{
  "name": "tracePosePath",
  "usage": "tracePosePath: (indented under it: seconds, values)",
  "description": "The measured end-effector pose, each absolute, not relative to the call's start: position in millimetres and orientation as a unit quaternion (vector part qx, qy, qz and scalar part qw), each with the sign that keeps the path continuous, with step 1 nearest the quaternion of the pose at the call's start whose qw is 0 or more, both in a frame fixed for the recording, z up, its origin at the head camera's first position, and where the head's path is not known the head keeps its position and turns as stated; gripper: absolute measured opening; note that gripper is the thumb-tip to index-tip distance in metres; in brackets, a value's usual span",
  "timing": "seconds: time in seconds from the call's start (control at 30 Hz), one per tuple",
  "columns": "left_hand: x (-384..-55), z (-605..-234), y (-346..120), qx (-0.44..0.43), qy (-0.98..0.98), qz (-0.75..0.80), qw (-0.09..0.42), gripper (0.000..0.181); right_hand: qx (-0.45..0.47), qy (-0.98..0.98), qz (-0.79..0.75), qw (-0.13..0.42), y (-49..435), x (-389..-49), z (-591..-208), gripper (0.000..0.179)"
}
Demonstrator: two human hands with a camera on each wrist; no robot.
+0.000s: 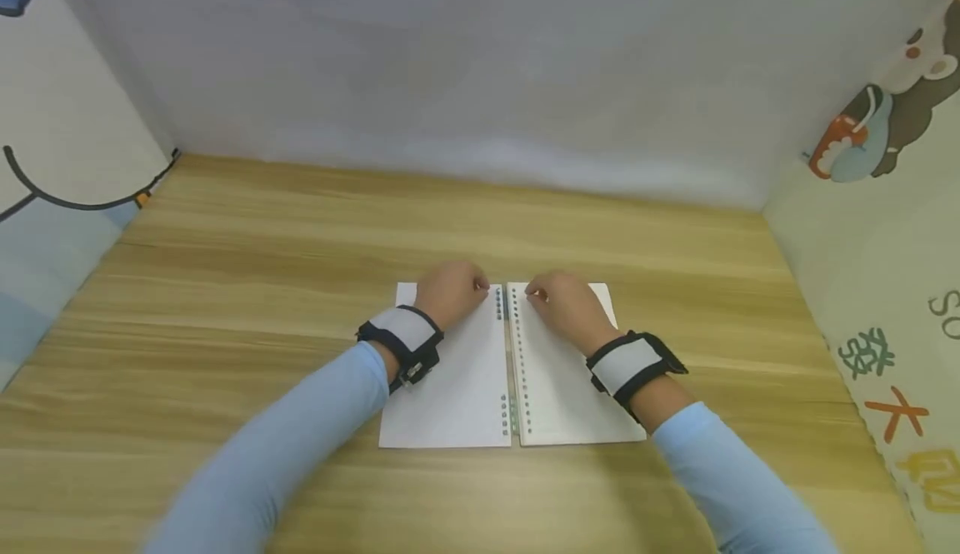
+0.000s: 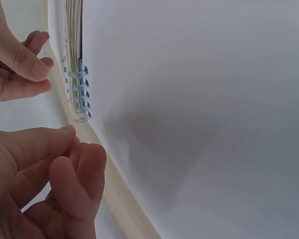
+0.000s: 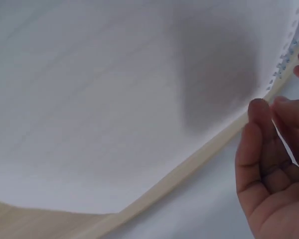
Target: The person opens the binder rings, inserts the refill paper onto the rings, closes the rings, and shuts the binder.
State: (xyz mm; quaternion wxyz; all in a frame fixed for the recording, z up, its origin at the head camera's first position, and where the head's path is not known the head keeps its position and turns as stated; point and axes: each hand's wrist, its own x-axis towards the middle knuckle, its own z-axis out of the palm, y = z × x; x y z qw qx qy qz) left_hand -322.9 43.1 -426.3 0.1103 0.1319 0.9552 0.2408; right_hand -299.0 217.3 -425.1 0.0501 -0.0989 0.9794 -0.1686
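An open ring-bound notebook with blank white pages lies on the wooden table; its left page (image 1: 457,387) and right page (image 1: 562,387) meet at a spine with small clear rings (image 2: 79,94). My left hand (image 1: 452,294) is over the top of the left page, close to the upper rings, fingers loosely curled. Across the spine, my right hand (image 1: 567,308) is over the top of the right page, its fingers also bent. The left wrist view shows a gap between both hands' fingertips and the rings. Nothing is visible in either hand.
The wooden tabletop (image 1: 225,287) surrounds the notebook. A plain pale wall (image 1: 480,62) rises at the back edge, with cartoon-printed panels (image 1: 847,271) at the right and left sides. Both wrists wear black-and-white straps (image 1: 405,333).
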Motion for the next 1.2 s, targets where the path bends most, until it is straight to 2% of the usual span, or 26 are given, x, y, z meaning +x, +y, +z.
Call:
tracePosePath:
  seconds: [0.33,0.87,1.2]
  values:
    - [-323,-440,61,0.134,0.949,0.256,0.126,0.014,-0.104,0.977,-0.174,0.062,216,-304,-436,0.017]
    - [-314,-434,73,0.163,0.940,0.265,0.140,0.016,-0.094,0.978,-0.177,0.056,229,-290,-434,0.019]
    - [-310,-428,69,0.186,0.935,0.273,0.131,0.017,-0.108,0.978,-0.170,0.046,227,-284,-426,0.019]
